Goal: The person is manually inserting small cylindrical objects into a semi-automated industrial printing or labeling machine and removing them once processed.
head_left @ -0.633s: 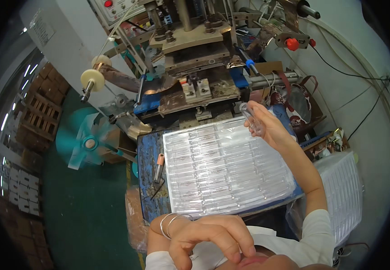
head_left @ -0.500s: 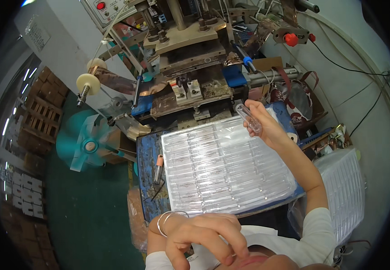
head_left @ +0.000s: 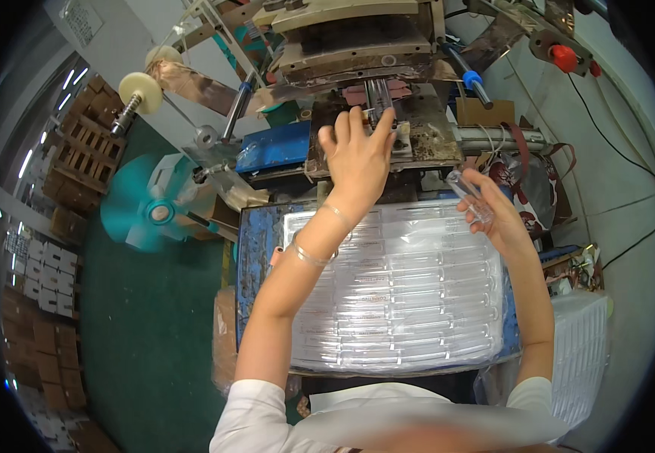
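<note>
My left hand (head_left: 359,162) reaches over the near edge of the press bed, its fingers spread. Right at its fingertips is a clear plastic tube (head_left: 379,92) standing out from the fixture under the press head; the fingers partly hide its near end, and I see no firm grip. My right hand (head_left: 499,220) is closed around another clear plastic tube (head_left: 466,189), held tilted above the far right corner of the packed tubes. Below both hands lies a wide layer of clear tubes (head_left: 418,302) in rows under shiny film, partly covered by my left forearm.
The press head (head_left: 350,57) hangs above the fixture. A blue-collared rod (head_left: 474,81) and a red knob (head_left: 564,58) stick out at the right. Left are a reel (head_left: 140,93) and a spinning teal fan (head_left: 160,211). Clear trays (head_left: 576,340) are stacked right of the blue worktable (head_left: 255,249).
My left hand has gone from close to my face to the press fixture, fingers stretched out. My right hand still holds its tube at the table's far right. The view has shifted.
</note>
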A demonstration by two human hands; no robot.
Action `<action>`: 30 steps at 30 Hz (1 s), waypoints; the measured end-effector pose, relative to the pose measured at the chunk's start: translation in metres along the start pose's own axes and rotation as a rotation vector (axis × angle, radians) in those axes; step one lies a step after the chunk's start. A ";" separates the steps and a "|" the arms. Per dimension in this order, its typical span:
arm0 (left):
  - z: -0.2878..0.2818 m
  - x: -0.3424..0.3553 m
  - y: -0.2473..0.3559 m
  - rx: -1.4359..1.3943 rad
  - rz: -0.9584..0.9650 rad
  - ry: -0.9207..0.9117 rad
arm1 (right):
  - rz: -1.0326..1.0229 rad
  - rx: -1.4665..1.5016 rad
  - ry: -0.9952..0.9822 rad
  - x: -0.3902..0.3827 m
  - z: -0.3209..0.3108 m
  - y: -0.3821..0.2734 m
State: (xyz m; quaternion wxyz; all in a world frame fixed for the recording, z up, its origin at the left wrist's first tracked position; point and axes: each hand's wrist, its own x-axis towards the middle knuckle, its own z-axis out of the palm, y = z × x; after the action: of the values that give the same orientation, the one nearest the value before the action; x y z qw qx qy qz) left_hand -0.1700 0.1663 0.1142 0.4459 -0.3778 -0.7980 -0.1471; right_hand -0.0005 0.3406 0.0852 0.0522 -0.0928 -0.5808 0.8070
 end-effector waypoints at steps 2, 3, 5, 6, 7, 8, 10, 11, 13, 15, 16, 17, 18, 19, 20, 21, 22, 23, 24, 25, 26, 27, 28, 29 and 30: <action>0.013 0.010 0.004 -0.015 0.050 0.016 | -0.033 -0.015 0.020 0.006 -0.005 -0.004; 0.020 0.014 0.008 -0.041 0.113 0.035 | -0.074 -0.025 0.054 0.006 -0.009 -0.005; 0.026 0.021 0.011 -0.003 0.091 0.048 | -0.084 -0.067 0.032 0.010 -0.007 -0.014; 0.030 0.025 0.014 0.037 0.130 0.049 | -0.108 -0.086 0.079 0.014 -0.008 -0.016; 0.032 0.028 0.015 0.077 0.171 0.050 | -0.135 -0.105 0.126 0.017 -0.008 -0.017; 0.033 0.028 0.013 0.095 0.189 0.102 | -0.111 -0.109 0.148 0.019 -0.006 -0.019; 0.026 0.029 0.016 0.091 0.204 0.130 | -0.120 -0.126 0.162 0.024 -0.016 -0.017; 0.020 0.028 0.017 0.092 0.226 0.158 | -0.133 -0.137 0.175 0.027 -0.020 -0.016; 0.006 0.020 0.025 -0.019 0.216 0.199 | -0.146 -0.150 0.229 0.031 -0.019 -0.016; -0.010 0.002 0.034 -0.133 0.213 0.239 | -0.161 -0.157 0.290 0.035 -0.022 -0.022; -0.020 -0.016 0.034 -0.313 0.137 0.190 | -0.203 -0.160 0.279 0.038 -0.022 -0.021; -0.025 -0.029 0.031 -0.491 0.056 0.137 | -0.245 -0.162 0.271 0.042 -0.024 -0.021; -0.027 -0.044 0.027 -0.520 0.050 0.101 | -0.228 -0.136 0.281 0.042 -0.022 -0.024; -0.025 -0.059 0.023 -0.581 0.029 0.002 | -0.221 -0.111 0.287 0.043 -0.020 -0.030; -0.023 -0.074 0.022 -0.641 0.009 -0.096 | -0.199 -0.102 0.290 0.040 -0.019 -0.030; -0.016 -0.086 0.025 -0.661 0.008 -0.110 | -0.185 -0.103 0.311 0.036 -0.022 -0.024; -0.010 -0.098 0.028 -0.616 0.019 -0.222 | -0.158 -0.113 0.313 0.034 -0.025 -0.019; -0.006 -0.106 0.032 -0.569 0.032 -0.331 | -0.132 -0.124 0.315 0.031 -0.028 -0.016; -0.007 -0.111 0.031 -0.537 0.008 -0.392 | -0.101 -0.163 0.310 0.030 -0.024 -0.013; -0.008 -0.113 0.030 -0.538 0.011 -0.397 | -0.099 -0.158 0.313 0.031 -0.019 -0.012; -0.009 -0.114 0.029 -0.466 0.026 -0.445 | -0.082 -0.203 0.333 0.031 -0.013 -0.012; -0.008 -0.115 0.027 -0.395 0.040 -0.486 | -0.068 -0.254 0.354 0.032 -0.009 -0.012; -0.007 -0.117 0.026 -0.396 0.041 -0.480 | -0.073 -0.257 0.355 0.033 -0.007 -0.013; -0.007 -0.120 0.024 -0.342 0.030 -0.494 | -0.069 -0.263 0.340 0.034 -0.004 -0.014; -0.010 -0.118 0.026 -0.291 0.014 -0.505 | -0.063 -0.274 0.326 0.034 -0.004 -0.014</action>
State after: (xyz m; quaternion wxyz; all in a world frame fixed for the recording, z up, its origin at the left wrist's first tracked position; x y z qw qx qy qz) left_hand -0.1073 0.1218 0.0199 0.1752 -0.4680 -0.8516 -0.1584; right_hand -0.0330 0.3552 0.0946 0.1576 -0.2099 -0.6716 0.6929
